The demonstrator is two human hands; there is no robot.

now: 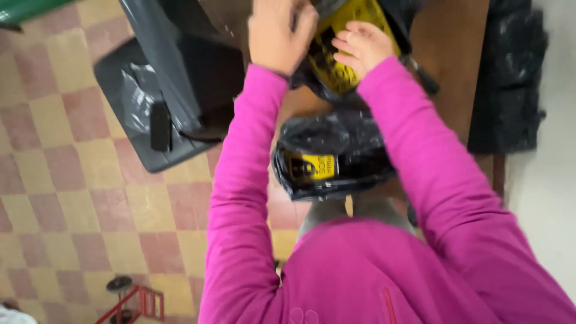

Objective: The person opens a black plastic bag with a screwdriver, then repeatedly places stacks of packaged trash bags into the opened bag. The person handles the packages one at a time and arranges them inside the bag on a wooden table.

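Two yellow packages with black print sit in crinkled black plastic near the top centre of the frame. The upper yellow package point(343, 51) is a long, glossy pack tilted up toward the top edge, with black plastic film gathered around its lower end. Just below it, at the centre of the frame, a black plastic bag point(333, 150) lies open and wrinkled on a brown wooden surface point(447, 66), and a small rectangular yellow label point(311, 166) shows inside its mouth on the left.

Your left hand point(280, 33) is at the top centre, its back toward you, fingers curled loosely against the left edge of the upper yellow package; whether it grips the pack or only the plastic, you cannot tell. Your right hand point(362, 45) lies just beside it on the face of the same pack, fingers bent and partly closed, touching the yellow surface. Both hands are close together, and both arms wear bright magenta sleeves.

At upper left a dark grey plastic bin point(174, 90) stands with clear film crumpled on its flat lid. More black plastic point(507, 78) is heaped at upper right. Beneath everything lies a worn floor point(66, 180) of pink and yellow checked tiles, with a small red metal frame point(141, 303) at lower left.
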